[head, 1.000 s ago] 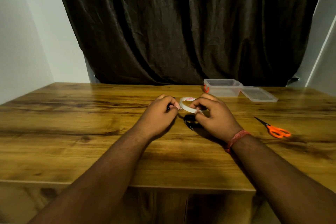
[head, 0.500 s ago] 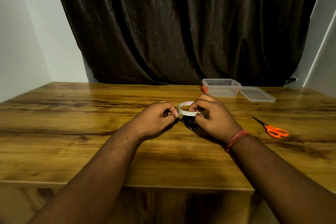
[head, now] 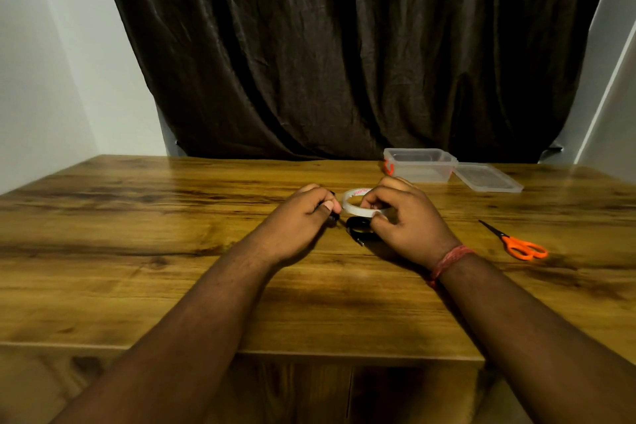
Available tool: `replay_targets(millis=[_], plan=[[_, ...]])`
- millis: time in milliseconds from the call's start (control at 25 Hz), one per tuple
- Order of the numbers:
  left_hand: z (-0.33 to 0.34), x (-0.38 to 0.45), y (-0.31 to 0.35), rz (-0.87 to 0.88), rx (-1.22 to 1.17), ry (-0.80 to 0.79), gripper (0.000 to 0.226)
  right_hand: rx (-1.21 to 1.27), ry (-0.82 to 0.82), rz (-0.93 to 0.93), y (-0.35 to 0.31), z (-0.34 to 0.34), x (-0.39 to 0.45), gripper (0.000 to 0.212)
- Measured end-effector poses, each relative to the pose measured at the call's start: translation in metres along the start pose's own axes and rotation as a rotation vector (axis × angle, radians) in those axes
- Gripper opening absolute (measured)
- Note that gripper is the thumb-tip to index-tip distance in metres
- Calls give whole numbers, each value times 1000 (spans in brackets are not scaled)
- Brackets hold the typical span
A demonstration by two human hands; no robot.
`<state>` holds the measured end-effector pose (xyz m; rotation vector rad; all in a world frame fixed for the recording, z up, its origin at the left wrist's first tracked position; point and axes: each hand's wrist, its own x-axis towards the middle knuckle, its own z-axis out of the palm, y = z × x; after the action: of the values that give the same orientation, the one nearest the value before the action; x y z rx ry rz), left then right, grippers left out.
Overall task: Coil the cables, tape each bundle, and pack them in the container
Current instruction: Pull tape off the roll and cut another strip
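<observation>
On the wooden table, the left hand has its fingers curled, thumb and forefinger pinched at the rim of the tape roll, seemingly on the tape's free end, though I cannot be sure. The right hand grips the roll, fingers wrapped round it. The coiled black cable lies on the wood just under them. Farther right the open container, its lid and orange scissors wait. With nobody pinning the coil, I'd worry it springs loose, or the strip folds onto itself.
</observation>
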<state>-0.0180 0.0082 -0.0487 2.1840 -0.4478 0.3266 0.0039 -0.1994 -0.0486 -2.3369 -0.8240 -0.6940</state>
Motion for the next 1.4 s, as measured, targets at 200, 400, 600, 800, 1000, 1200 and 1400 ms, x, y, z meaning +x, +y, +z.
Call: replay_targets(millis=[200, 400, 600, 800, 1000, 1200, 1400], plan=[[8, 3, -4, 17, 238, 67, 35, -19, 12, -27, -4, 1, 0, 24], [10, 5, -2, 115, 208, 127, 7, 0, 18, -26, -5, 2, 1, 27], [7, 2, 1, -10, -86, 85, 15, 8, 17, -37, -7, 2, 1, 27], [9, 6, -7, -69, -316, 48, 12, 18, 24, -16, -5, 2, 0, 23], [8, 6, -6, -101, -315, 85, 13, 37, 32, 5, -4, 1, 0, 20], [7, 7, -8, -144, -315, 111, 5, 71, 44, 5, -5, 1, -1, 17], [2, 9, -8, -149, -413, 153, 9, 137, 38, 7, -9, 3, -1, 17]])
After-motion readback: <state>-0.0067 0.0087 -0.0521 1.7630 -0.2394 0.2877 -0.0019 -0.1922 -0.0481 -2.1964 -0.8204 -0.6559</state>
